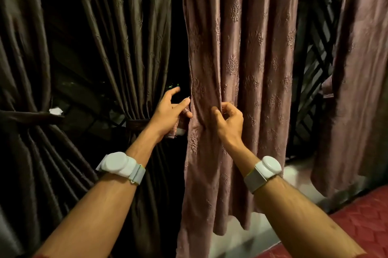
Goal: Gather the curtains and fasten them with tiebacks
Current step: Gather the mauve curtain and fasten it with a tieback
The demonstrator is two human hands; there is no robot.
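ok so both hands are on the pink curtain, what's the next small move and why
Probably sweep the right hand further right to pull more folds toward the left hand. The pink curtain hangs mostly spread; only its left edge is pinched. The left hand seems to hold a pink strip, likely the tieback, unwrapped. The dark curtain is already tied.

Setting: a home, most likely a bedroom, at night. Evidence: full-length embroidered mauve curtains (241, 69) over a window; dark brown pleated curtains (130, 48) already bound with a tieback (136, 126); black metal window grille (312, 73) behind; corner of a red quilted bed (361, 220) at lower right.
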